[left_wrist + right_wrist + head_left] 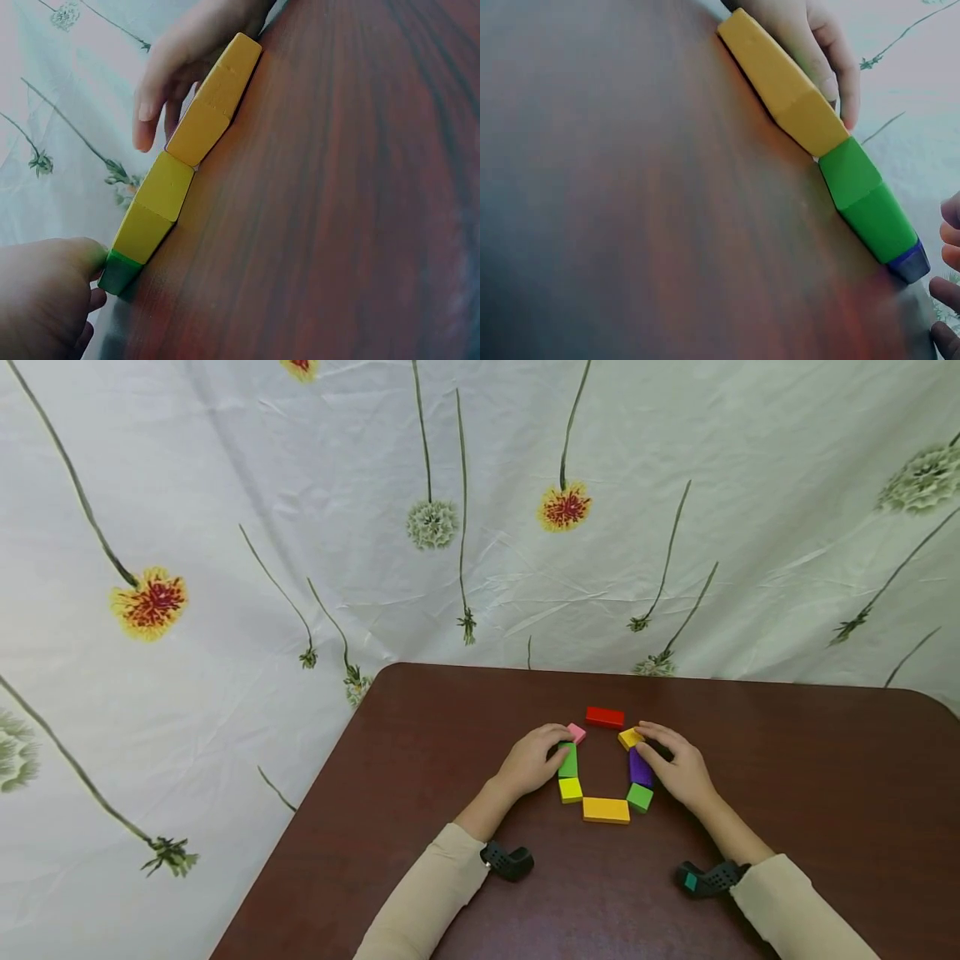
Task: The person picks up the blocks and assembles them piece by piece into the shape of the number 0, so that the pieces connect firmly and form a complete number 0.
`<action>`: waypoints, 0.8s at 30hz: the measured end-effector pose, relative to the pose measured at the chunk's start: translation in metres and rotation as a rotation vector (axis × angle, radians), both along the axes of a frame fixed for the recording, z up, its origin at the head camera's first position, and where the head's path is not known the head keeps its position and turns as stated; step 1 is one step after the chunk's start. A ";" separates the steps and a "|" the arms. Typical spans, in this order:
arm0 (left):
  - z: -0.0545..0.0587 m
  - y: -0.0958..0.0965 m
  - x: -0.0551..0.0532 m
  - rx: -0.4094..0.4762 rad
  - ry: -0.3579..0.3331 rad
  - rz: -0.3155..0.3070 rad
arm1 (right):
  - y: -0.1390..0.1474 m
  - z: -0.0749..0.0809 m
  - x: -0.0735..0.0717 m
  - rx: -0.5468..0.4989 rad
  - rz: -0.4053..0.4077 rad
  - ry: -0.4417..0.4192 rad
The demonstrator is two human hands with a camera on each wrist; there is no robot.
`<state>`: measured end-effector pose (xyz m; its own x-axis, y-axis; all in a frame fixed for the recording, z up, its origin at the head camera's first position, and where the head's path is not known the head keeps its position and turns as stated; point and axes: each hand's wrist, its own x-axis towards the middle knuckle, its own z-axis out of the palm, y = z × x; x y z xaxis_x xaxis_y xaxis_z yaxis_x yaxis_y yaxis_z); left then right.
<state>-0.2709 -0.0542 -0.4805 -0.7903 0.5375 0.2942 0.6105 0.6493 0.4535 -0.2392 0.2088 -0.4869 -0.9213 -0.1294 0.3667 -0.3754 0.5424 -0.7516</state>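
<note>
On the dark table, small coloured blocks lie in a ring. My left hand (pixel 531 762) pinches a pink block (pixel 577 733) at the ring's upper left, its thumb over the end of a green block (pixel 568 762). At the upper right, my right hand (pixel 681 768) holds a small orange-yellow block (pixel 628 738) between thumb and fingertips, beside a purple block (pixel 640 768). A red block (pixel 604 717) lies at the far side. Nearest me are a long orange block (pixel 606 811), a yellow block (pixel 154 199) and a smaller green block (pixel 866 199).
The brown table (pixel 465 718) has rounded far corners. Behind and to its left hangs a pale cloth (pixel 337 468) printed with flowers. Each wrist wears a black strap with a camera, and both forearms lie over the table's near part.
</note>
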 end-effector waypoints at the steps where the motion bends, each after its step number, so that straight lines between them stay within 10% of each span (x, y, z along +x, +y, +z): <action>1: 0.000 0.000 0.000 0.001 -0.003 0.001 | 0.000 0.001 -0.001 -0.003 -0.003 -0.009; 24: -0.001 0.001 0.001 0.034 0.001 -0.005 | -0.038 0.030 -0.061 0.349 0.052 -0.134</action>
<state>-0.2698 -0.0534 -0.4814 -0.7872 0.5313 0.3131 0.6143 0.6305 0.4744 -0.3001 0.1709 -0.4565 -0.9470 -0.2732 0.1689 -0.3200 0.7575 -0.5691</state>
